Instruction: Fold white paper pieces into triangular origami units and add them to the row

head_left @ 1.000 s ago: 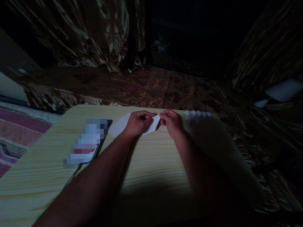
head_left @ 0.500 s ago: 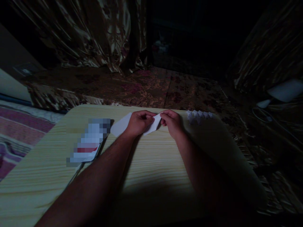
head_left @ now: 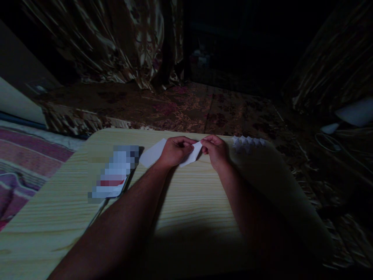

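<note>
A white piece of paper point(head_left: 190, 157) with a slanted edge is between my hands near the far edge of the table. My left hand point(head_left: 176, 151) pinches it from the left, thumb on top. At its upper right corner the fingertips of my right hand point(head_left: 215, 149) are closed on the paper. Left of my left hand, white paper point(head_left: 152, 153) lies flat on the table; whether it is a separate sheet is hidden by the hand. Several small folded white paper pieces point(head_left: 247, 142) stand in rows to the right of my right hand.
A phone-like device point(head_left: 116, 173), its screen blurred out, lies on the wooden table point(head_left: 195, 210) at left with a cable running toward me. Beyond the table's far edge is a patterned cloth cover point(head_left: 175, 109). A white lamp-like object point(head_left: 355, 112) with a cord sits at the far right.
The whole view has shifted slightly, so everything appears a little further right. Both hands keep their pinch on the paper, with the right fingers slightly more curled.
</note>
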{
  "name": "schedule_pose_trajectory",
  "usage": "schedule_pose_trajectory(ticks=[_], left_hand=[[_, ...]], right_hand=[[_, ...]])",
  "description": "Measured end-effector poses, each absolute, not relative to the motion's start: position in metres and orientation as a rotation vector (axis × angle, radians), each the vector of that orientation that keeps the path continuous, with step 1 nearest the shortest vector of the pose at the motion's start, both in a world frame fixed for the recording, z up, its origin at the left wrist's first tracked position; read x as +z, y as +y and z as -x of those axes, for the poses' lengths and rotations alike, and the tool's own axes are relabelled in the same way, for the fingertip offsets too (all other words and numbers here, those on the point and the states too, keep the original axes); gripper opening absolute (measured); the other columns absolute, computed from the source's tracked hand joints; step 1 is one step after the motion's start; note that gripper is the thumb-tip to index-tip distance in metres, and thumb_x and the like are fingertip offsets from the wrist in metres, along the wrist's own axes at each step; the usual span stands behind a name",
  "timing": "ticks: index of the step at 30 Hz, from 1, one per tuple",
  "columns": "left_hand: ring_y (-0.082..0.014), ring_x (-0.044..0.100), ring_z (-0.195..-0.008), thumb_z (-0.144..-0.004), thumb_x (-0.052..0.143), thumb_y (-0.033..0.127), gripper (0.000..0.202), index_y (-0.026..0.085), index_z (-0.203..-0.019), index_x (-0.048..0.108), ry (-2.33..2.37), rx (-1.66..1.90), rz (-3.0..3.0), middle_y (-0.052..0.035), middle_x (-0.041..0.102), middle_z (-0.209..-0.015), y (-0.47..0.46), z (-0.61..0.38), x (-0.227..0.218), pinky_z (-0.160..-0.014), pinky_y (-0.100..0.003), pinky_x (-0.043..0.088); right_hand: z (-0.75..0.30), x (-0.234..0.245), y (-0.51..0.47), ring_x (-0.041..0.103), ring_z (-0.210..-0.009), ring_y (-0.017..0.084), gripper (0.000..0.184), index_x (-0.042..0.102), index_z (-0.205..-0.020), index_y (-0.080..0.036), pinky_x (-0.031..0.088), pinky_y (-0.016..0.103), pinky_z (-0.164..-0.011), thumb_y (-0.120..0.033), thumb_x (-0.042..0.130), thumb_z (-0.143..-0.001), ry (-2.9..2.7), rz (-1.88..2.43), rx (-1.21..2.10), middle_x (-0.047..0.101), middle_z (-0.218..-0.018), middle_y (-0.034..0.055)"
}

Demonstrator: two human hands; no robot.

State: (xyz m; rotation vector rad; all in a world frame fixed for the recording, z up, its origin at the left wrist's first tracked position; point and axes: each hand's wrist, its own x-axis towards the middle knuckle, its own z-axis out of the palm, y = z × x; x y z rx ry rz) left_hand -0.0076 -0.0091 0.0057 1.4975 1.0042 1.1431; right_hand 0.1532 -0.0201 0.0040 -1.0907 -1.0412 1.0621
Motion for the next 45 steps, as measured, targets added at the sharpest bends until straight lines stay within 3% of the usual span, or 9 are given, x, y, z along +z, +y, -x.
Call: schedule_pose_trajectory(ticks=[32,40,45], left_hand=[[-0.0083,0.047,-0.049,-0.066,0.071,0.030,0.030,0.013,-0.090,0.073,1.005,1.130,-1.487,-0.0022,0.063,-0.065,-0.0085,0.0061,0.0066,-0.046,-0.021,0.034],[-0.0092,0.049,-0.050,-0.067,0.070,0.031,0.029,0.013,-0.090,0.073,1.035,1.185,-1.462,-0.0027,0.065,-0.066,-0.0074,0.0077,0.0053,-0.048,-0.021,0.037],[-0.0089,0.050,-0.051,-0.067,0.071,0.031,0.029,0.014,-0.090,0.073,1.041,1.222,-1.437,-0.0018,0.064,-0.066,-0.0070,0.0089,0.0059,-0.048,-0.021,0.038]], right_hand=[[-0.1453,0.0015,-0.0248,0.051,-0.049,0.009,0.017,0.052,-0.076,-0.021,0.039,0.021,-0.048,-0.036,0.058,-0.079,-1.169,1.175,0.769,0.053,-0.054,-0.0050],[-0.1453,0.0044,-0.0233,0.052,-0.047,0.009,0.023,0.054,-0.084,-0.020,0.038,0.021,-0.045,-0.039,0.063,-0.076,-1.142,1.122,0.943,0.059,-0.057,-0.0038],[-0.1461,0.0058,-0.0243,0.048,-0.043,0.008,0.022,0.056,-0.071,-0.017,0.035,0.021,-0.044,-0.037,0.066,-0.073,-1.252,1.177,1.035,0.060,-0.054,-0.0019]])
